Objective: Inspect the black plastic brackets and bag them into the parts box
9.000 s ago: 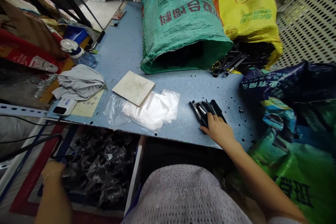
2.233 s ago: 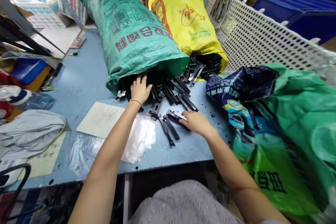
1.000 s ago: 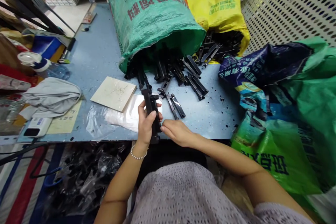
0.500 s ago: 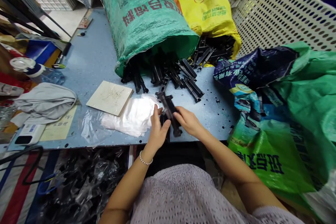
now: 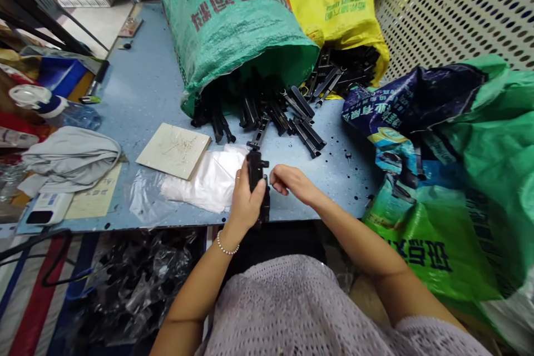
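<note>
My left hand (image 5: 247, 196) is wrapped round a long black plastic part (image 5: 255, 171), held upright above the near edge of the table. Just to the right, my right hand (image 5: 291, 182) is apart from the part, its fingers curled together; whether something small is between them cannot be made out. Beyond the hands, several loose black parts (image 5: 307, 136) spill from the mouth of a green woven sack (image 5: 246, 28). To the left of my left hand lies a stack of thin white plastic bags (image 5: 204, 183), with a pale square board (image 5: 174, 150) resting partly on it.
A yellow sack (image 5: 346, 16) with more black parts stands behind on the right. Green and blue sacks (image 5: 442, 217) crowd the right edge beside a perforated white crate (image 5: 459, 16). At left are a grey cloth (image 5: 73, 156), a bottle (image 5: 54, 108) and a white device (image 5: 49, 208).
My right hand has let go of the black part and drawn slightly right. The part has turned more upright and now sits in my left hand alone.
</note>
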The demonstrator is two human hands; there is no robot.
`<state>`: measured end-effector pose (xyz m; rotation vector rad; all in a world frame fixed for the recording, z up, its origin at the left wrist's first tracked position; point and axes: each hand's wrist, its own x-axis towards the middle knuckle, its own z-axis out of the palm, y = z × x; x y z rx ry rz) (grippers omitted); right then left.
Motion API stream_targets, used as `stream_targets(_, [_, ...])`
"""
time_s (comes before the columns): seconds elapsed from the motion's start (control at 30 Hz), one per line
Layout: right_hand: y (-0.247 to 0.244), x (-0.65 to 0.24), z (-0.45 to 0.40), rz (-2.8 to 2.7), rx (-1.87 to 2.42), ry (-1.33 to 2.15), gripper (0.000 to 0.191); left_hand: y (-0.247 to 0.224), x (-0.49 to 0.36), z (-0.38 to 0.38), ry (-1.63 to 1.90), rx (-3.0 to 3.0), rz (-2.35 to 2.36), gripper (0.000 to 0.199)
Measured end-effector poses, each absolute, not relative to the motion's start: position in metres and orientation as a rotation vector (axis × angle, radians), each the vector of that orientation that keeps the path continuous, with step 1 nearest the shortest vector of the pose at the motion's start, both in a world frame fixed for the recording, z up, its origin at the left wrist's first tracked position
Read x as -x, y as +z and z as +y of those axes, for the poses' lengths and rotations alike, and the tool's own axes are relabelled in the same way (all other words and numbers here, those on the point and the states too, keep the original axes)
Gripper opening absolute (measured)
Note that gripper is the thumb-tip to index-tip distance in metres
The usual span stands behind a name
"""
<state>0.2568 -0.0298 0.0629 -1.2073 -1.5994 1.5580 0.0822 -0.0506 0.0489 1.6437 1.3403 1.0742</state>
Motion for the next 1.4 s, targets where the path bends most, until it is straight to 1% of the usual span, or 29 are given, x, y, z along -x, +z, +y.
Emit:
stream_targets(0.1, [0.055,-0.256,-0.057,-2.188,1.171,1.008,0.047,0.055,-0.076,-0.043,1.099,-1.439,1.303,0.053])
stream_targets(0.13, [0.05,-0.253,-0.066,-2.322,1.136,0.871,0.046,0.057,-0.075,-0.041,1.1,-1.395,1.282,0.051])
stream_targets(0.17, [0.046,-0.249,-0.073,-2.4,1.118,0.795,0.046,0.059,-0.074,-0.04,1.106,-1.373,1.27,0.049])
stream_targets(0.23, [0.038,-0.241,-0.08,-2.441,1.138,0.829,0.046,0.061,-0.068,-0.04,1.126,-1.408,1.3,0.048])
stream_targets(0.3, [0.033,-0.242,-0.071,-2.414,1.2,0.962,0.046,0.059,-0.059,-0.041,1.08,-1.527,1.442,0.049])
stream_targets(0.33, [0.033,-0.248,-0.061,-2.371,1.279,0.972,0.046,0.055,-0.054,-0.042,0.997,-1.594,1.546,0.051])
stream_targets(0.37, [0.032,-0.257,-0.047,-2.307,1.405,0.911,0.045,0.049,-0.049,-0.043,0.87,-1.65,1.649,0.052])
stream_targets(0.47, [0.032,-0.301,0.003,-1.933,1.965,0.417,0.038,0.028,-0.045,-0.05,0.46,-1.719,1.841,0.053])
stream_targets(0.5, [0.03,-0.317,0.018,-1.817,2.119,0.298,0.039,0.021,-0.046,-0.053,0.384,-1.731,1.862,0.053])
stream_targets(0.53, [0.029,-0.332,0.029,-1.738,2.235,0.258,0.041,0.015,-0.049,-0.056,0.353,-1.753,1.874,0.052])
stream_targets(0.57, [0.027,-0.343,0.035,-1.679,2.309,0.25,0.042,0.011,-0.053,-0.057,0.366,-1.784,1.887,0.052])
stream_targets(0.63, [0.025,-0.353,0.033,-1.628,2.305,0.375,0.041,0.009,-0.06,-0.058,0.507,-1.844,1.877,0.053])
stream_targets(0.73, [0.029,-0.333,-0.003,-1.594,1.972,0.704,0.037,0.018,-0.075,-0.051,0.815,-1.77,1.597,0.06])
stream_targets(0.83, [0.042,-0.296,-0.042,-1.674,1.563,0.992,0.031,0.033,-0.092,-0.041,1.003,-1.511,1.255,0.068])
stream_targets(0.9, [0.054,-0.277,-0.051,-1.733,1.462,0.985,0.03,0.041,-0.101,-0.039,1.056,-1.444,1.189,0.063])
stream_targets(1.0, [0.068,-0.262,-0.038,-1.767,1.502,0.776,0.032,0.047,-0.106,-0.044,1.031,-1.516,1.175,0.057])
stream_targets(1.03, [0.07,-0.259,-0.03,-1.767,1.495,0.771,0.032,0.047,-0.105,-0.047,1.027,-1.545,1.178,0.058])
stream_targets(1.07, [0.072,-0.256,-0.022,-1.752,1.471,0.835,0.034,0.046,-0.103,-0.049,1.037,-1.57,1.196,0.058])
stream_targets(1.2, [0.068,-0.249,-0.013,-1.601,1.321,1.359,0.047,0.042,-0.09,-0.047,1.116,-1.582,1.314,0.062])
stream_targets(1.23, [0.066,-0.247,-0.018,-1.647,1.295,1.402,0.048,0.041,-0.087,-0.044,1.127,-1.542,1.337,0.06])
stream_targets(1.3, [0.062,-0.244,-0.037,-1.872,1.29,1.285,0.044,0.041,-0.082,-0.038,1.151,-1.432,1.365,0.055])
stream_targets(1.37, [0.057,-0.24,-0.059,-2.08,1.36,1.075,0.037,0.043,-0.079,-0.035,1.191,-1.36,1.379,0.051])
stream_targets(1.4, [0.055,-0.237,-0.067,-2.117,1.413,1.042,0.035,0.044,-0.077,-0.035,1.212,-1.359,1.387,0.051])
